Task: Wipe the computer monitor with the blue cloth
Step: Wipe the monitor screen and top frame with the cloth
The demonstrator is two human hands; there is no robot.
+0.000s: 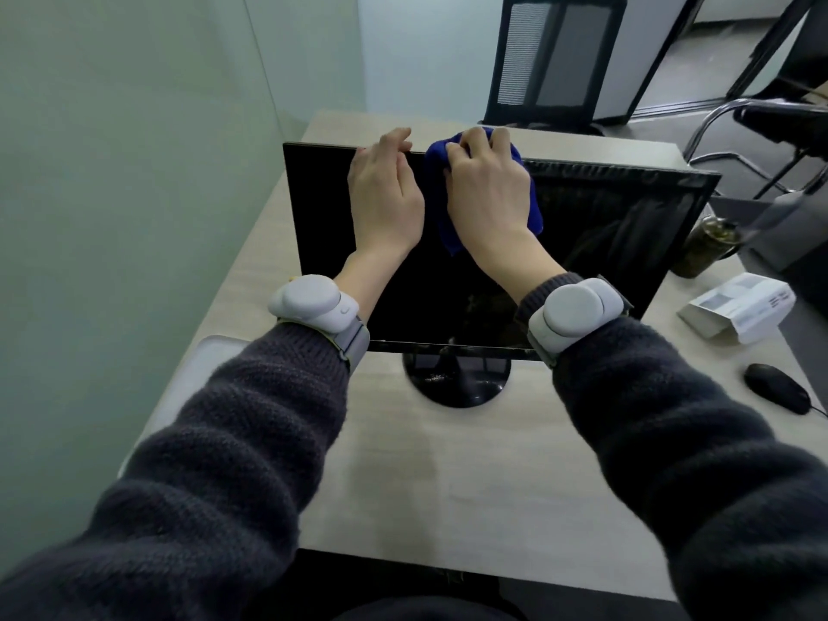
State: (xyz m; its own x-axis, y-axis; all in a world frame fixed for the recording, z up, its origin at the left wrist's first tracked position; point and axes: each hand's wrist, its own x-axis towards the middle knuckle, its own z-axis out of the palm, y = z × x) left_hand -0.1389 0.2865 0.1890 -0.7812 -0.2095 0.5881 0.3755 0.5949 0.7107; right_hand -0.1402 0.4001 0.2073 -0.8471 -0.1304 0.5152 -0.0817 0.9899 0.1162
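A black computer monitor (596, 244) stands on a round black base on the light wooden desk (448, 477), its dark screen facing me. My right hand (486, 195) presses a bunched blue cloth (437, 172) against the top edge of the screen, near its middle; part of the cloth hangs down below the hand. Just to the left, my left hand (385, 195) grips the monitor's top edge, fingers curled over it. Both wrists carry grey bands over dark knitted sleeves.
A black mouse (777, 387) and a white paper box (739, 313) lie on the desk at the right. A dark jar (705, 246) stands behind the monitor's right corner. A black office chair (555, 60) stands beyond the desk. A pale wall runs along the left.
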